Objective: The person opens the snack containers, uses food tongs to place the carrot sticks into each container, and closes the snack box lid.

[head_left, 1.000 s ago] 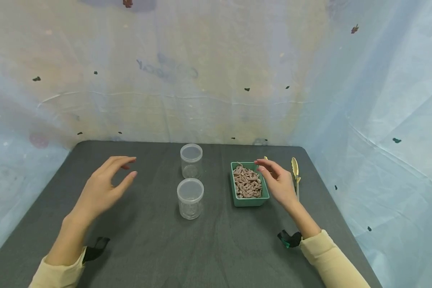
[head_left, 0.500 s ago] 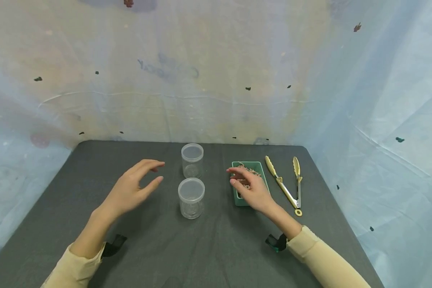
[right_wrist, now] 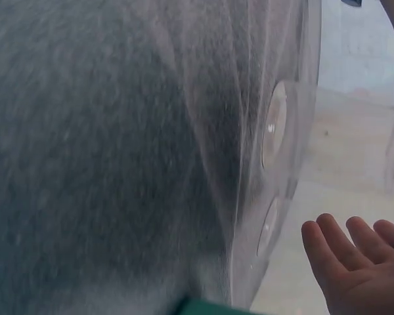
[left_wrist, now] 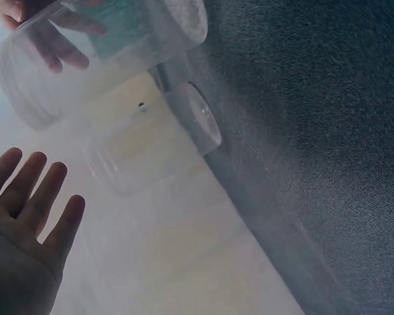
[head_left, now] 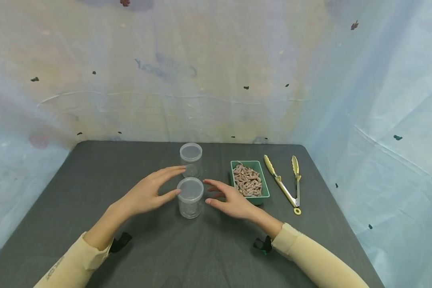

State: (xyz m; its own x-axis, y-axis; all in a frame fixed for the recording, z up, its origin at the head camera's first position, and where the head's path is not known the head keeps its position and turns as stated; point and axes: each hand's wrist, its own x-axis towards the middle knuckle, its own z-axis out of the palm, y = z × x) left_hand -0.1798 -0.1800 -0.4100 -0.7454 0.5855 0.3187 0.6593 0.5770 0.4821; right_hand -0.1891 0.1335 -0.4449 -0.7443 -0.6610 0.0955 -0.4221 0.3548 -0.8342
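Observation:
Two clear plastic jars with frosted lids stand one behind the other near the middle of the table. The near jar (head_left: 191, 200) is flanked by both hands. My left hand (head_left: 149, 193) is at its left, fingers extended and thumb tip right at the lid's edge. To its right, my right hand (head_left: 232, 200) holds nothing, its fingers apart and pointing at the jar. The far jar (head_left: 191, 158) is partly overlapped by the left fingertips in the head view. In the left wrist view the near jar (left_wrist: 72, 59) rises beyond the left fingers (left_wrist: 43, 190), which are spread and hold nothing.
A green tray (head_left: 266, 192) of small brownish, curled pieces (head_left: 247, 181) sits right of the jars. Beyond it lie spread tongs (head_left: 286, 190) with yellow tips. The dark table (head_left: 158, 256) ends at a pale plastic sheet (head_left: 216, 72) behind and at the sides.
Both hands have moved inward to the near jar, the left hand rightward and the right hand leftward off the tray. The tray's contents and the tongs have come into full sight.

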